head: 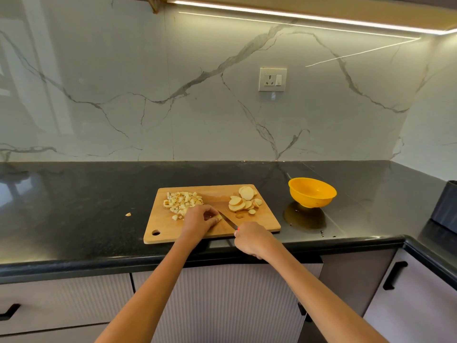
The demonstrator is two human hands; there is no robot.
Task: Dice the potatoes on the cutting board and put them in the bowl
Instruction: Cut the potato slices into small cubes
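While seen from the head camera only, noted as follows. Wooden cutting board (262, 220) flat on black countertop (86, 206), near front edge, hanging hole at near-left corner. Diced potato pile (182, 201) on far-left part of board; sliced potato rounds (243, 201) overlapping on far-right part, well apart from the dice. One stray potato bit (127, 214) off the board, on the counter to its left.

Left hand (200, 220) down on mid-board, fingers curled together over a small potato piece (218, 217); most of that piece hidden under the fingertips, shape not determinable. Right hand (252, 240) at near edge of board, fingers clamped round handle of knife (228, 221); handle almost wholly concealed by the fist, only a red speck visible at the top. Blade angled up-left toward the left fingertips; contact between tip and piece too small to confirm.

Yellow bowl (312, 193) on counter just right of board, not touching it; interior appears empty, though near inner wall hidden by rim. Dark container (446, 204) at far right, cut off by frame edge. Wall socket (272, 79) on marble backsplash above.
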